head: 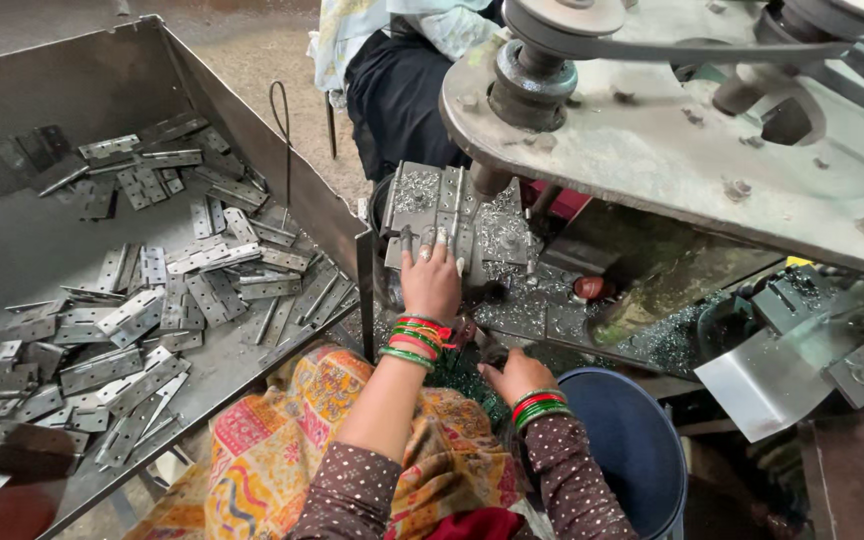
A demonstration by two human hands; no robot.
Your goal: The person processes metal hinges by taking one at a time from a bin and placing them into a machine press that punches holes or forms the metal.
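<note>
While left hand [432,280] presses flat, fingers spread, on hinge plate [432,215] under drill spindle [489,180], fingertips risk the bit; right hand [514,375] low by blue bucket [632,440], grip unclear; swarf could cut.

One large grey sheet-metal bin [72,90] holds flat grey steel hinges [132,315], far too many and too overlapped to count, several dozen at least. One round dark-blue plastic bucket [632,440] stands low on the right. One grey steel machine plate [652,150] carries two round pulleys [542,60], joined by one dark belt [712,50]. Two hands show: one left hand [432,280], one right hand [514,378], each wrist with a stack of red and green bangles [414,338].
</note>
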